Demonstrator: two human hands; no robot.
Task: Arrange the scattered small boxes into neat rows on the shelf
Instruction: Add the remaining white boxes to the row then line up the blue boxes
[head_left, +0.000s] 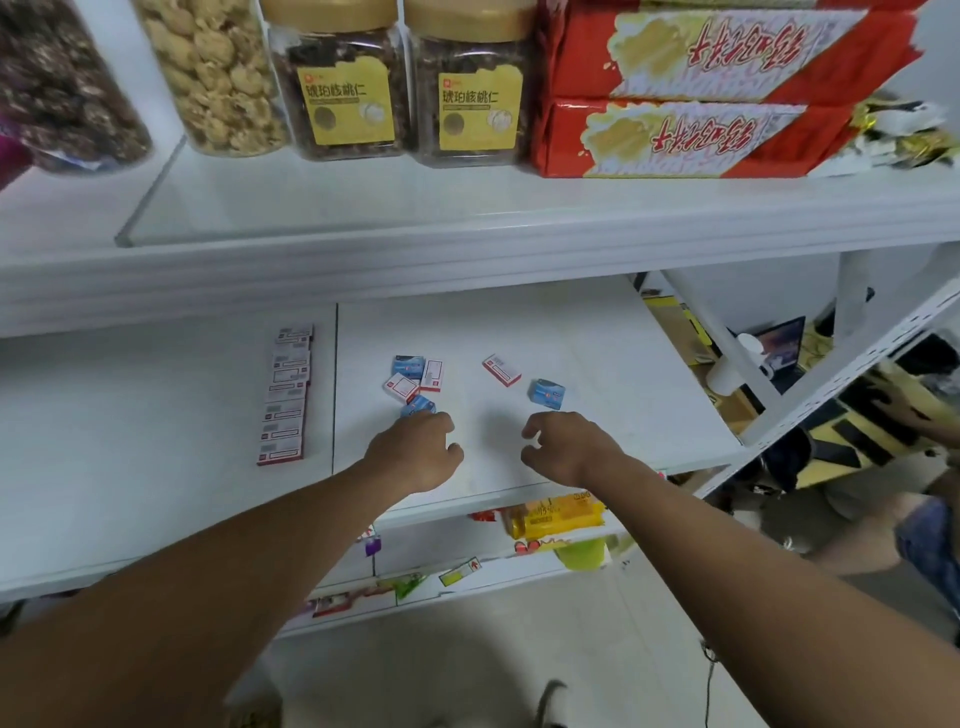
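Fingers of the left hand (415, 449) curl down over a blue-and-white small box (417, 406) at the near edge of the scattered cluster. Fingertips touch or cover its near end; whether the box is actually pinched cannot be told, since the knuckles hide the contact. Right hand (563, 447) sits just beside the left, thumb and fingers loosely spread in a half-open claw, holding nothing.

Just beyond the left fingertips: a red-and-white box (401, 388), a second red-and-white box (432, 374) standing against it, and a blue box (409, 366) behind. Beyond the right hand, apart from the cluster: a tilted red-and-white box (502, 370) and a blue box (547, 396), the latter nearest the right fingertips.

Well to the left of the left hand, across the seam in the white shelf (597, 332), a finished row of red-and-white boxes (287, 395) runs front to back.

Judgement on the step: gathering loose boxes for a next row.
- Take the near blue box by its long sides, thumb opposite fingers, so it stays square on release.
- Right hand is best placed for the blue box ahead of it; sorting by colour would keep rows uniform.
- Lift rather than drag through the cluster, else neighbours scatter.
- Butt each box against the previous one, parallel to the existing row.
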